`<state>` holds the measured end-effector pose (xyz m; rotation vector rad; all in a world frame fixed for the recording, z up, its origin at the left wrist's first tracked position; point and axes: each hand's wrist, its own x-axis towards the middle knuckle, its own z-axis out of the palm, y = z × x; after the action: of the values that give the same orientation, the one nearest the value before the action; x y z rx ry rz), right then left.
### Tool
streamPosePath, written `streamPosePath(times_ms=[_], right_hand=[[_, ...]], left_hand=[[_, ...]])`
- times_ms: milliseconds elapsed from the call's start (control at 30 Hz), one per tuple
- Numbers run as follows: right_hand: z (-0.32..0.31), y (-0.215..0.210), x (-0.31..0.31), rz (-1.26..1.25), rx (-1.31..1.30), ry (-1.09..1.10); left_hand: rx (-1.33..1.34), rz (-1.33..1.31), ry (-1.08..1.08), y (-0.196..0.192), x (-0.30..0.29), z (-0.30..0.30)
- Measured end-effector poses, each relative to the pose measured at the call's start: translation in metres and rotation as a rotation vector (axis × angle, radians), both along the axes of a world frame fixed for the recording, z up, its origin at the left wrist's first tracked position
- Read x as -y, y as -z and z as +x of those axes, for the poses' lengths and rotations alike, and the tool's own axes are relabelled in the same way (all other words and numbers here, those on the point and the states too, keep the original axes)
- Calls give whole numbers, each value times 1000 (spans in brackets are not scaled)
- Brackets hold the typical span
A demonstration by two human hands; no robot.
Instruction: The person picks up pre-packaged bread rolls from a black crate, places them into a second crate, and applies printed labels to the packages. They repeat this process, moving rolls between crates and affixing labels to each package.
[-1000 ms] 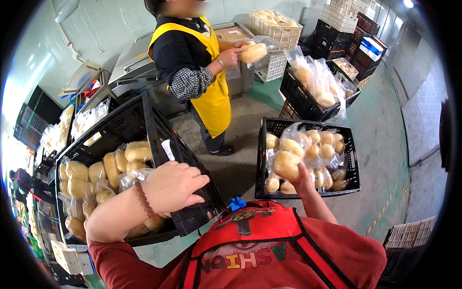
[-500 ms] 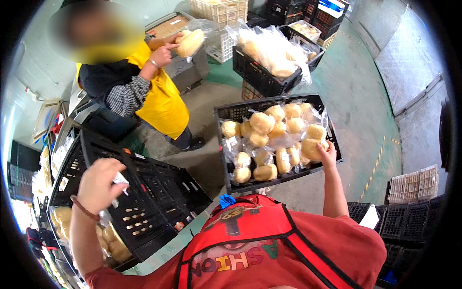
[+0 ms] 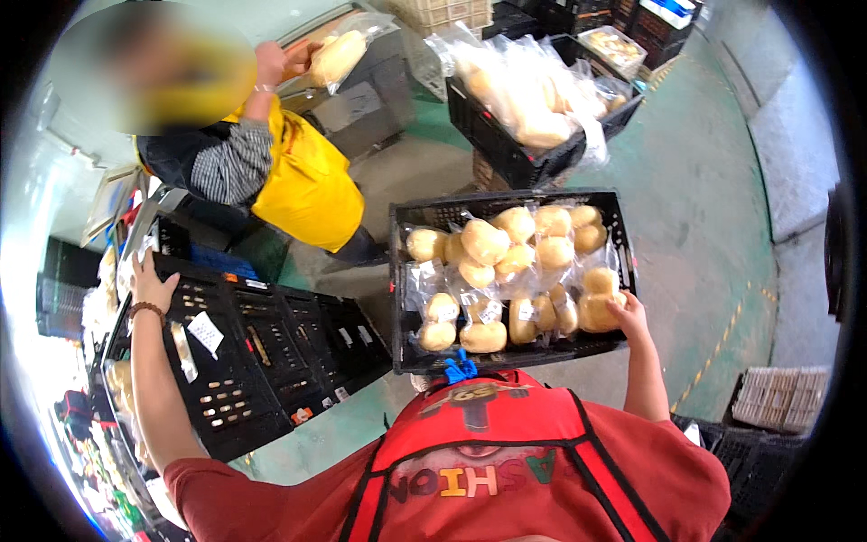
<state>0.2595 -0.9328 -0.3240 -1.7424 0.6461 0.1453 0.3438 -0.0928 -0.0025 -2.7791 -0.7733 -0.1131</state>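
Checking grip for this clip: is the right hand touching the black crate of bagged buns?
Touching. The head view shows the right hand gripping the near right corner of the black crate.

Location type: bakery packing or dispatch area. Indicators: black plastic lattice crates (image 3: 506, 271) loaded with clear-bagged golden bread rolls (image 3: 486, 242), further stacked crates behind them, green painted concrete floor (image 3: 713, 181), a co-worker's yellow apron (image 3: 307, 185).

I have a single head-mounted fisheye view, looking steeply down the wearer's chest from close range. The black crate of bagged buns (image 3: 510, 275) sits near centre; the green floor (image 3: 713, 199) bends toward the dark rim.
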Motion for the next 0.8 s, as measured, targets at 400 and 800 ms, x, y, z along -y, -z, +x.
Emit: streamPosePath(times_ms=[400, 800], right_hand=[[-18, -15, -14, -804, -240, -291], [-15, 19, 0, -1078, 23, -31]], left_hand=[[301, -486, 31, 9, -17, -7], [398, -802, -107, 23, -100, -4]])
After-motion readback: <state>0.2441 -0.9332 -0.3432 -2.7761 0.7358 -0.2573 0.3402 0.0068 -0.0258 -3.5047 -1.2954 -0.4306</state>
